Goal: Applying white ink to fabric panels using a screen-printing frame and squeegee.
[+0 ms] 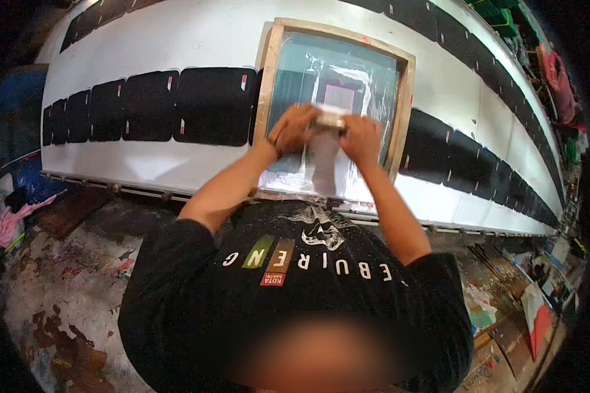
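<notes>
A wooden-framed printing screen [407,98] lies on the long white table. Inside the frame, both hands grip a squeegee [330,119], blurred by motion: my left hand [295,128] is at its left end and my right hand [362,140] at its right end. Streaks of white ink [359,74] mark the teal mesh around a pale rectangle [339,96] just beyond the squeegee. Black fabric panels [215,105] with small red and white marks lie in a row on both sides of the frame. What lies under the screen is mostly hidden.
More black panels [452,39] run along the table's far side. A metal rail [142,190] edges the near side of the white table [216,37]. Pink cloth [17,221] hangs at the left; sticks [486,260] and scraps lie on the stained floor at the right.
</notes>
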The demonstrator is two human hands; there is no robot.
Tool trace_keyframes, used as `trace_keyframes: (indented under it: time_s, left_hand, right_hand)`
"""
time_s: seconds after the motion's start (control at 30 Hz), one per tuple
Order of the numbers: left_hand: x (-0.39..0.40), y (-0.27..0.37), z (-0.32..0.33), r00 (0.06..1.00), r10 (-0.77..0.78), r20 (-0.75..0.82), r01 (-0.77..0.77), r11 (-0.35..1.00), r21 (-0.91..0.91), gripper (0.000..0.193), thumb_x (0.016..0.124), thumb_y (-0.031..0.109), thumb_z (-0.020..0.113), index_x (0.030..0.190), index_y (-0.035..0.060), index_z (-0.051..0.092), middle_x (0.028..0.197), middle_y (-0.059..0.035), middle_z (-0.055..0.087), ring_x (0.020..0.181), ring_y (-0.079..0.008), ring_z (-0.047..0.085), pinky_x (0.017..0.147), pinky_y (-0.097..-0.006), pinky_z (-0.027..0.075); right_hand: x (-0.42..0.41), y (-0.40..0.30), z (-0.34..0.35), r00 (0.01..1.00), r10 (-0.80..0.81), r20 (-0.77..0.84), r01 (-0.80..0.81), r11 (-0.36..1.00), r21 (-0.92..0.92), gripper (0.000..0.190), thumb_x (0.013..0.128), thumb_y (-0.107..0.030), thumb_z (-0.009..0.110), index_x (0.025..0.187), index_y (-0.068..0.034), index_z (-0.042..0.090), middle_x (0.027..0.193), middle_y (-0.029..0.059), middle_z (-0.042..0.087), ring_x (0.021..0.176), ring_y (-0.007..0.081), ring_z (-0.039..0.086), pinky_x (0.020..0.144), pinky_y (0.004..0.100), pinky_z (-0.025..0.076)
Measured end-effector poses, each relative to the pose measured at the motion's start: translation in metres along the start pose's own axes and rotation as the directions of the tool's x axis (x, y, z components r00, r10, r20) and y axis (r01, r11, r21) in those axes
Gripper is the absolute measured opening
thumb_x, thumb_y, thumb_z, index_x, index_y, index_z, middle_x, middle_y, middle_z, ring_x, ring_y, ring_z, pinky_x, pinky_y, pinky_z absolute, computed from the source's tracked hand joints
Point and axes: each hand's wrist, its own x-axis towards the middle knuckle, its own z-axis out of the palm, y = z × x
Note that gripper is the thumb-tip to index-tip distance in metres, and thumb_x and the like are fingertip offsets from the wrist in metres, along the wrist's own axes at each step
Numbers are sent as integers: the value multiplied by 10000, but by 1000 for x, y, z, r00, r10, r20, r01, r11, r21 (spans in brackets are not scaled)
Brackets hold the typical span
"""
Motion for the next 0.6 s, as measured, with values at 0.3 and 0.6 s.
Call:
trace_keyframes:
  time_s: [0.3,0.6]
  left_hand:
    - [-91,32,-22,966,-200,-166,228,959,172,660,919,519,741,1364,51,603,1348,-169,588,1282,-353,547,1090,-498,395]
    - [-99,-20,-22,824,-455,-338,523,840,144,825,801,80,774,1548,47,426,1451,-202,484,1279,-412,532,1076,-510,439]
  right_hand:
    - [-101,-38,-54,993,-19,113,-6,976,217,526,706,-123,754,1224,-150,665,1276,16,681,1201,256,596,1006,454,439]
    - [-15,13,3,998,-50,-42,56,989,137,359,798,-135,764,1153,-156,710,1122,98,741,993,352,666,857,490,531]
